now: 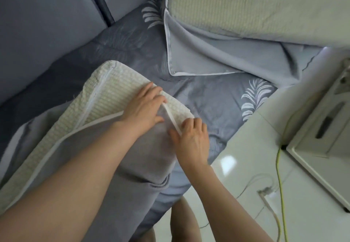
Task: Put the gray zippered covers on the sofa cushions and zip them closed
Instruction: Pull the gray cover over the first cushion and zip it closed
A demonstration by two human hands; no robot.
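Pinching the white-trimmed edge [171, 117] of the gray cover [113, 162], the right hand [191, 139] curls its fingers round the trim at a corner of the cream cushion [113, 92]. The left hand [144, 107] lies just beside it, fingers fairly straight, pressing on the cushion's top. The cushion rests on a leaf-print sheet [208, 97]. Its near part is inside the cover, while its far end and its own white zipper [96, 97] are bare. I judge this one about half dressed: the cover has to be drawn over the far end, and I see no zipping begun. Beyond it a second cushion [227, 4] shows mostly bare above another cover [208, 52], whose flap lies open and slack, so I count that one unfinished too. Gray padded panels [47, 23] at upper left may be covered cushions; I cannot tell.
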